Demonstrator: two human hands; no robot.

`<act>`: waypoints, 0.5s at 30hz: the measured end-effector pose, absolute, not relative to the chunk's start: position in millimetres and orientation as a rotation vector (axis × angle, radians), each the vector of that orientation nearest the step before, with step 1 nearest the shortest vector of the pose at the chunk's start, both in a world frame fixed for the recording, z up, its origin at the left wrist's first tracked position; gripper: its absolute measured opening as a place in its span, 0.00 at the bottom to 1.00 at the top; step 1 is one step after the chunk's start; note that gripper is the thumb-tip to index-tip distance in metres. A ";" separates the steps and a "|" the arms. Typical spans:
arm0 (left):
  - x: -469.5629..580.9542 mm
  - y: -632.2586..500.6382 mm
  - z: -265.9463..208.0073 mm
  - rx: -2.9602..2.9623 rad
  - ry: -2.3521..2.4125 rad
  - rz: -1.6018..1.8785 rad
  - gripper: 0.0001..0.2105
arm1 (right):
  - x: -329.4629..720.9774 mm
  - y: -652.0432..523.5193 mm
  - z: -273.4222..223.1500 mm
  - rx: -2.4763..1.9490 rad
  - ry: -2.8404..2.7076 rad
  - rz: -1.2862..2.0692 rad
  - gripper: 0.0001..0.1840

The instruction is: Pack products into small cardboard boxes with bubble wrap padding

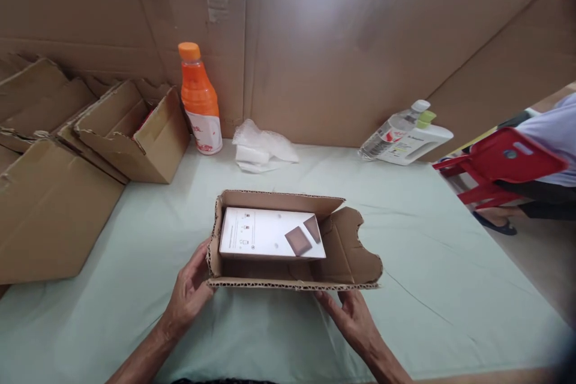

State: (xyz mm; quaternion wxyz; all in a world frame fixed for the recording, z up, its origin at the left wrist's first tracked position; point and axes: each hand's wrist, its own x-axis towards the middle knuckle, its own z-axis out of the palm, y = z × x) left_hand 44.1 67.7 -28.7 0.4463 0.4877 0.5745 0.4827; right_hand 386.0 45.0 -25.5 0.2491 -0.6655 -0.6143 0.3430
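An open-topped cardboard box [353, 246] is in front of me, its right end flap cut in a wavy curve. Inside it, toward the left end, rests a white box [265, 234] printed with brown squares and small diagrams. My left hand [191, 288] grips the cardboard box at its lower left corner, thumb on the near side. At the near wall, right of the middle, my right hand [353, 318] holds the box from below; some of its fingertips are hidden under it.
Several cardboard boxes [135, 132] stand at the left. Along the cardboard partition [315, 60] are an orange bottle [200, 99], crumpled white wrapping [263, 150], a clear bottle [389, 135] and a white jug [418, 144]. Beyond the table's right edge, a person sits on a red chair [517, 165].
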 end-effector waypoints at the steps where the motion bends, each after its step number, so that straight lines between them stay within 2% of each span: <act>1: 42.0 73.8 -29.7 1.193 1.416 1.204 0.13 | 380.0 52.4 -24.3 -1.789 -1.673 0.938 0.27; 7: 26.9 140.3 -27.7 1.102 1.504 1.363 0.09 | 342.1 115.3 -23.2 -1.487 -1.739 1.013 0.26; 10: 27.2 152.7 -36.1 1.063 1.571 1.433 0.12 | 350.3 152.7 -20.9 -1.353 -1.783 1.104 0.22; 15: 31.4 144.1 -57.9 1.047 1.601 1.440 0.19 | 368.4 240.2 -4.4 -1.414 -1.654 1.065 0.17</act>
